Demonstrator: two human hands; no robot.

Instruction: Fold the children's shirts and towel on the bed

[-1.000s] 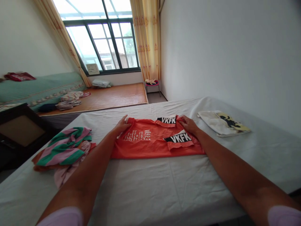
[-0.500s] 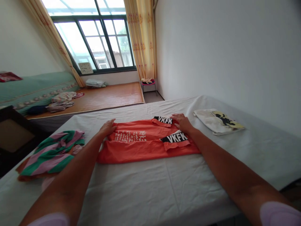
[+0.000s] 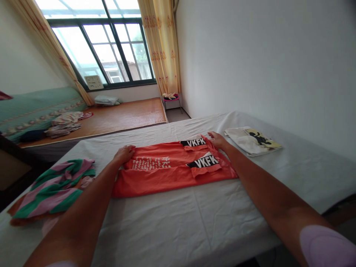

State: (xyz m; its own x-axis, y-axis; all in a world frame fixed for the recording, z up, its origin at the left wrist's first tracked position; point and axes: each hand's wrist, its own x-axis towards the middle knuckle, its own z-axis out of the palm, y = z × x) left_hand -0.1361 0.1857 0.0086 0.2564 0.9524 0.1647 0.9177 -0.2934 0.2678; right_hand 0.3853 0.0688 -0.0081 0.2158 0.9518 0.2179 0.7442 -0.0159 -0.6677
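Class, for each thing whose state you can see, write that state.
Orange shirt: partly folded, both sleeves on top.
Left hand: on the shirt's edge, grip unclear.
Right hand: at the opposite end, contact unclear.
Striped garment: crumpled.
White printed garment: folded flat.
White sheet: spread, slightly creased.
Curtains: drawn aside.

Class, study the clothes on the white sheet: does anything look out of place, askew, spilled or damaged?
Nothing looks spilled or damaged. The green-and-pink striped garment lies crumpled at the left, untidy compared with the flatter orange T-shirt and folded white printed garment.
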